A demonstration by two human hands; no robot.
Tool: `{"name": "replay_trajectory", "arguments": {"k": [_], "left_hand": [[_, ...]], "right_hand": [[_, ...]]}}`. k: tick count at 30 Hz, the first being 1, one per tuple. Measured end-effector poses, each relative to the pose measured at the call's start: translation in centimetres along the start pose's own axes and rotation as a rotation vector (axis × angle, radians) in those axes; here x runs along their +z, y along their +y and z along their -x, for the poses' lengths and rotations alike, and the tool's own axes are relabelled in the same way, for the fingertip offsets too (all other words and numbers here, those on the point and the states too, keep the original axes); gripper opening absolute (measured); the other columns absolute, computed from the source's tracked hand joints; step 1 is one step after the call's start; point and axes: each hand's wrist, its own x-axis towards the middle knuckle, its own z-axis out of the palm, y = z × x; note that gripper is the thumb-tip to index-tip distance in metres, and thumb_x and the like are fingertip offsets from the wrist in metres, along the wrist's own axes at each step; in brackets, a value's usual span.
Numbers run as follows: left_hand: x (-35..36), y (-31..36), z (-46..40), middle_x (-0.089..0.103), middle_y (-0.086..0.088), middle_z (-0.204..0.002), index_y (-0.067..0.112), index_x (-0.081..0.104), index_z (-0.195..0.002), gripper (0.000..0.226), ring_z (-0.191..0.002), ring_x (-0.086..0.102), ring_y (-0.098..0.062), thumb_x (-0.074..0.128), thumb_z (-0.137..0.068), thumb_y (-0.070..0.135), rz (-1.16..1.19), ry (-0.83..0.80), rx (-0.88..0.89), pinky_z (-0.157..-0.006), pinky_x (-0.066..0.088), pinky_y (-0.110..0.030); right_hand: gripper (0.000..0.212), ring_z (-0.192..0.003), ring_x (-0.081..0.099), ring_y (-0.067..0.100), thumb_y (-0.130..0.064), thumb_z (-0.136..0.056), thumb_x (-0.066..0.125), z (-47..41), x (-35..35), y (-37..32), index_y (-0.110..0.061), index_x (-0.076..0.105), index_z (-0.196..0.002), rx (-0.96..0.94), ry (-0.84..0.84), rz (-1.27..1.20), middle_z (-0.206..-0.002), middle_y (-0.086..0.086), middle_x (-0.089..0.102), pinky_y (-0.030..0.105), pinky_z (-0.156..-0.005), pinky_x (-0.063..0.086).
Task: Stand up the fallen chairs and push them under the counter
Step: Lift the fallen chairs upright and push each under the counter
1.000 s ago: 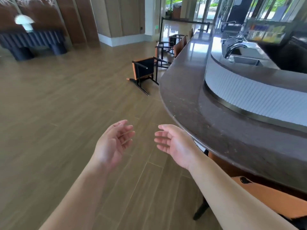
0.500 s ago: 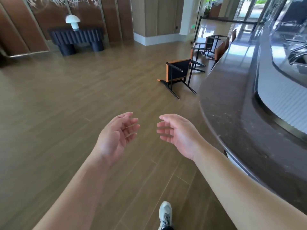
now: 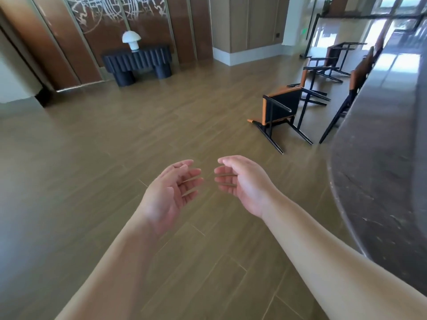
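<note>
A black-framed chair with orange upholstery [image 3: 280, 109] lies toppled on the wood floor ahead and to the right, legs pointing toward me. Behind it lies a second fallen chair [image 3: 318, 70], and a third fallen chair [image 3: 339, 55] is farther back. One upright chair [image 3: 357, 77] stands against the dark stone counter [image 3: 379, 158] that curves along the right side. My left hand [image 3: 171, 192] and my right hand [image 3: 242, 181] hover in front of me, palms facing each other, fingers relaxed and holding nothing, well short of the nearest chair.
A dark fluted console table [image 3: 138, 63] with a white mushroom lamp [image 3: 131, 41] stands against the brown wall panels at the back left. Wide wood floor [image 3: 115, 146] lies to my left. A white-skirted pillar [image 3: 249, 31] stands at the back centre.
The view has swung left and moved forward along the counter; the fallen chairs look nearer and lie further right. Both hands stay empty and have drawn slightly closer together.
</note>
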Motion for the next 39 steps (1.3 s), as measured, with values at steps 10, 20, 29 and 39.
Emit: {"name": "replay_trajectory", "arguments": {"k": [10, 20, 29, 39], "left_hand": [[-10.3, 5.3, -13.7, 0.074, -0.001, -0.100, 0.020, 0.065, -0.116, 0.026, -0.087, 0.070, -0.014, 0.044, -0.101, 0.024, 0.085, 0.086, 0.068, -0.080, 0.048, -0.035], [-21.6, 12.6, -33.6, 0.072, -0.002, -0.101, 0.021, 0.066, -0.115, 0.024, -0.089, 0.070, -0.015, 0.048, -0.100, 0.025, 0.164, -0.043, 0.007, -0.082, 0.047, -0.035], [-24.4, 16.9, -47.5, 0.072, 0.000, -0.099, 0.021, 0.066, -0.114, 0.024, -0.089, 0.070, -0.015, 0.046, -0.101, 0.022, 0.167, -0.107, 0.003, -0.079, 0.047, -0.034], [-21.7, 17.1, -65.1, 0.070, 0.000, -0.094, 0.020, 0.065, -0.112, 0.023, -0.084, 0.068, -0.015, 0.046, -0.101, 0.017, 0.179, -0.021, -0.017, -0.076, 0.046, -0.033]], "right_hand": [[0.014, -0.079, 0.067, 0.019, -0.018, -0.097, 0.056, -15.7, 9.1, -0.8, -0.013, 0.066, -0.104, 0.041, -0.077, 0.063, -0.086, 0.003, 0.070, 0.034, -0.077, 0.053], [0.017, -0.081, 0.066, 0.020, -0.017, -0.097, 0.055, -33.9, 20.7, -3.0, -0.009, 0.065, -0.109, 0.022, 0.054, 0.065, -0.088, 0.005, 0.069, 0.034, -0.077, 0.053], [0.013, -0.079, 0.067, 0.019, -0.018, -0.096, 0.058, -45.8, 23.7, -4.3, -0.012, 0.067, -0.104, -0.007, 0.158, 0.003, -0.086, 0.004, 0.070, 0.033, -0.075, 0.054], [0.021, -0.077, 0.071, 0.019, -0.025, -0.097, 0.056, -64.4, 17.7, -7.2, -0.012, 0.068, -0.108, -0.035, 0.230, -0.121, -0.085, 0.004, 0.073, 0.036, -0.074, 0.055]]}}
